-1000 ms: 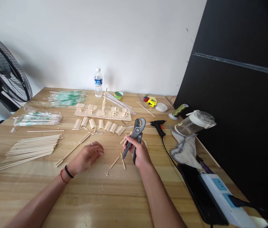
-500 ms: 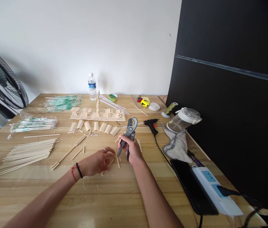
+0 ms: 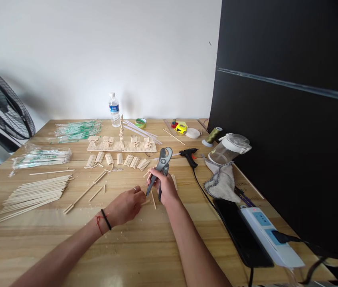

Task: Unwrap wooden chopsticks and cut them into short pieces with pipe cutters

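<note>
Grey cutters (image 3: 163, 161) sit in right hand (image 3: 167, 189), near left hand (image 3: 128, 205).

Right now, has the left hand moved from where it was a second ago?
Yes. Judged against the water bottle, the left hand has moved to the right, coming closer to the right hand and its gray cutter.

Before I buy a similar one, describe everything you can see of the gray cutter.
The gray cutter looks like metal or plastic, with a hooked head, round bolts and two handles spread apart. It tilts, head up and away from the person, gripped in the right hand above the wooden table. The left hand is close to one handle's end; contact is unclear.
</note>
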The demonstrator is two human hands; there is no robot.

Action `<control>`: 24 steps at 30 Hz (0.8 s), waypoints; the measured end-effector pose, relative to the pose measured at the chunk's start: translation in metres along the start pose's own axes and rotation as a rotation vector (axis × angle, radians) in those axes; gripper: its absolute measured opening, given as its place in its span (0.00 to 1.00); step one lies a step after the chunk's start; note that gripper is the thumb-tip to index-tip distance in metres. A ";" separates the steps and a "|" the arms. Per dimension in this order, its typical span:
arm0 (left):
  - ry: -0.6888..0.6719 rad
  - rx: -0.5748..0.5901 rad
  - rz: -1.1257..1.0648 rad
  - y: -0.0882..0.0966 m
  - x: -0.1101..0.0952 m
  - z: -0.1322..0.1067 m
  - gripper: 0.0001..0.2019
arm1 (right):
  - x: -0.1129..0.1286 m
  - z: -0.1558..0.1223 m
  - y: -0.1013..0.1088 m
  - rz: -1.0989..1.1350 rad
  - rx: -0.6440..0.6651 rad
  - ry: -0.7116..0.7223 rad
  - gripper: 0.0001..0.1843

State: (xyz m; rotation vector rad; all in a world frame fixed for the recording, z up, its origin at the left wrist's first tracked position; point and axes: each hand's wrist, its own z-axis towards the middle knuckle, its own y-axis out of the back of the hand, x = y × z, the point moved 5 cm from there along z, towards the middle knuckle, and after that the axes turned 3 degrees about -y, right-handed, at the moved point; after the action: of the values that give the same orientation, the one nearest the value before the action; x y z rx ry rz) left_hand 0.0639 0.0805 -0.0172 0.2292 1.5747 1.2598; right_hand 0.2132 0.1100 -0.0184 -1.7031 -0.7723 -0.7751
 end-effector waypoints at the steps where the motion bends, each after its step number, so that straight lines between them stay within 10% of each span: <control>1: 0.013 -0.010 0.005 -0.002 0.000 0.001 0.16 | 0.000 0.000 0.000 0.002 0.000 0.002 0.16; 12: 0.103 -0.119 -0.114 -0.011 0.007 0.017 0.14 | 0.000 0.003 0.004 0.058 -0.016 0.002 0.16; 24: 0.169 -0.003 -0.202 -0.019 0.009 0.016 0.39 | 0.004 0.009 0.015 0.230 -0.079 -0.025 0.17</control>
State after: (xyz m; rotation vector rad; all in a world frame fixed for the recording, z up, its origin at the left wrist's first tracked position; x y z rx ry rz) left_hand 0.0814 0.0884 -0.0357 -0.0399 1.6931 1.1469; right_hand 0.2290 0.1160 -0.0254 -1.8378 -0.5555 -0.6334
